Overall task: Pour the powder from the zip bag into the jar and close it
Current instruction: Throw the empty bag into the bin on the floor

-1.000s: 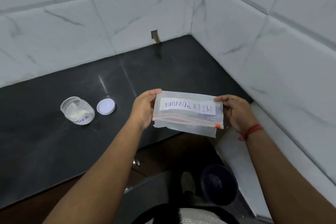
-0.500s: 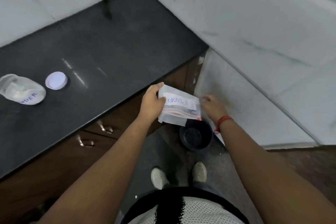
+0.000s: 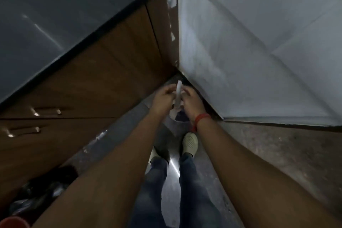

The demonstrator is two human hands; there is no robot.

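Low in front of me, near the floor, both hands hold the zip bag (image 3: 178, 96), folded thin and seen edge-on as a pale strip. My left hand (image 3: 163, 98) grips its left side and my right hand (image 3: 191, 102), with a red thread at the wrist, grips its right side. Directly under the bag stands a small dark bin (image 3: 179, 117), mostly hidden by my hands. The jar and its lid are out of view.
The dark countertop (image 3: 55, 15) fills the upper left, with wooden drawers (image 3: 83, 98) and metal handles below it. A white tiled wall (image 3: 249, 52) stands on the right. My shoes (image 3: 189, 143) are on the grey floor. Dark bags (image 3: 37, 190) lie at lower left.
My view has tipped down from the counter to the floor. Both hands lowered the bag over the bin and pressed it flatter. The jar and lid left the view.
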